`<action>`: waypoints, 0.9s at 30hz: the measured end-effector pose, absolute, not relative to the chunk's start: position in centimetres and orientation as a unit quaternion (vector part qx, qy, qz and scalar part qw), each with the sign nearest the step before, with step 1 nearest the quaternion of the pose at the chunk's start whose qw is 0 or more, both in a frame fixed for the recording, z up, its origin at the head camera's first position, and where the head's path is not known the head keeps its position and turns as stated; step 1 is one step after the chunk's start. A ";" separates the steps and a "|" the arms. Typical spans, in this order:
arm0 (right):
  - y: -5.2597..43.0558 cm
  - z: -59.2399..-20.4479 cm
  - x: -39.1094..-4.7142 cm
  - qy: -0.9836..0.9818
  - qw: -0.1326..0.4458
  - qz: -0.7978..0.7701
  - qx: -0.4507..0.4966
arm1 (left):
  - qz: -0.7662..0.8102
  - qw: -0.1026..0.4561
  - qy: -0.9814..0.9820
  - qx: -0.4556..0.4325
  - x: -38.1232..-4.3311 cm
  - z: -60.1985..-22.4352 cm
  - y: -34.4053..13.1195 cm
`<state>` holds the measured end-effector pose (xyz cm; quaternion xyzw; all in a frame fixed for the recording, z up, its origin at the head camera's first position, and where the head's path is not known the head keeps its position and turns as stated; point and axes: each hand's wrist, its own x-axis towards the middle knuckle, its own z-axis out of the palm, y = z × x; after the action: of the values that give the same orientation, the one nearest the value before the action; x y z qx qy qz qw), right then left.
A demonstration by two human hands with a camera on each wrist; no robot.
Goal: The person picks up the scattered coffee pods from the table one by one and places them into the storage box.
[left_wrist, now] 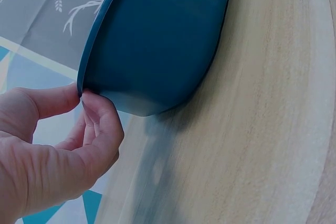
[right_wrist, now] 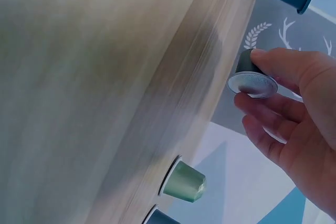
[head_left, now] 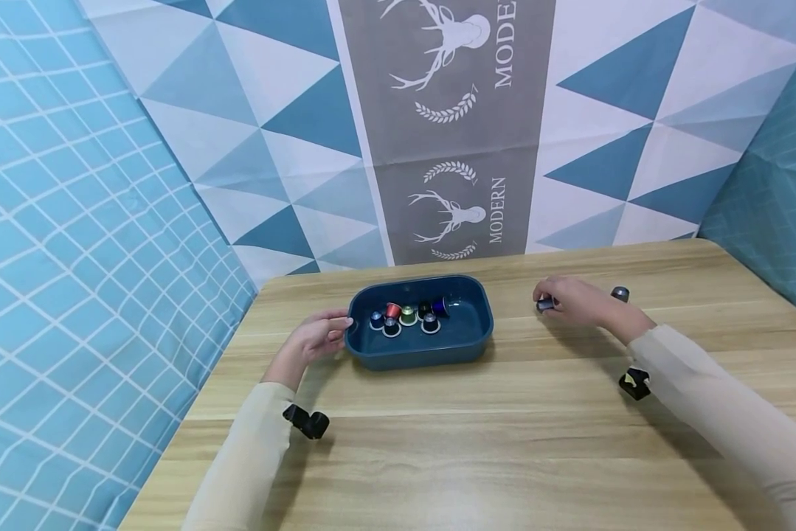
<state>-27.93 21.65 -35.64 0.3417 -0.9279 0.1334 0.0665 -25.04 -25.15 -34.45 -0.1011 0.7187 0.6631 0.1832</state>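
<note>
My left hand (head_left: 318, 335) pinches the left end rim of a dark blue plastic bin (head_left: 424, 357), thumb on one side and fingers on the other in the left wrist view. Several coffee capsules lie inside, among them a red one (head_left: 393, 310), a green one (head_left: 407, 316) and a blue one (head_left: 440, 307). To the right of the bin, my right hand (head_left: 573, 301) grips a dark coffee capsule (right_wrist: 253, 83) between thumb and fingers. Its silver foil lid shows in the right wrist view.
A pale green capsule (right_wrist: 184, 179) and a dark blue capsule (right_wrist: 160, 216) stand on the table near my right hand. In the head view, one dark capsule (head_left: 620, 294) shows beyond the right wrist. Patterned cloth (head_left: 291, 147) hangs behind the wooden table (head_left: 424, 457).
</note>
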 end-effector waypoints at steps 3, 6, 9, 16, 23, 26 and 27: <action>21.6 -35.6 -27.7 -0.926 0.070 0.132 0.346 | 0.672 0.186 0.712 -0.083 -24.9 -34.4 -25.3; 21.4 -35.4 -27.4 -0.923 0.074 0.132 0.354 | 0.672 0.187 0.711 -0.087 -24.8 -34.3 -25.3; 21.2 -35.3 -27.4 -0.919 0.081 0.133 0.361 | 0.664 0.185 0.716 -0.109 -25.0 -34.3 -25.1; 20.6 -35.0 -27.2 -0.917 0.092 0.126 0.366 | 0.664 0.184 0.715 -0.116 -25.0 -34.3 -25.1; 19.9 -34.7 -26.7 -0.916 0.108 0.109 0.371 | 0.670 0.184 0.711 -0.111 -25.1 -34.3 -25.1; 19.7 -34.4 -26.4 -0.918 0.109 0.104 0.367 | 0.671 0.181 0.710 -0.111 -25.1 -34.3 -25.1; 19.6 -34.4 -26.3 -0.918 0.110 0.102 0.367 | 0.671 0.180 0.710 -0.111 -25.0 -34.3 -25.1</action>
<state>-26.31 19.62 -34.37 0.3669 -0.9180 0.1021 0.1103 -25.04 -25.07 -34.31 -0.1114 0.7104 0.6712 0.1800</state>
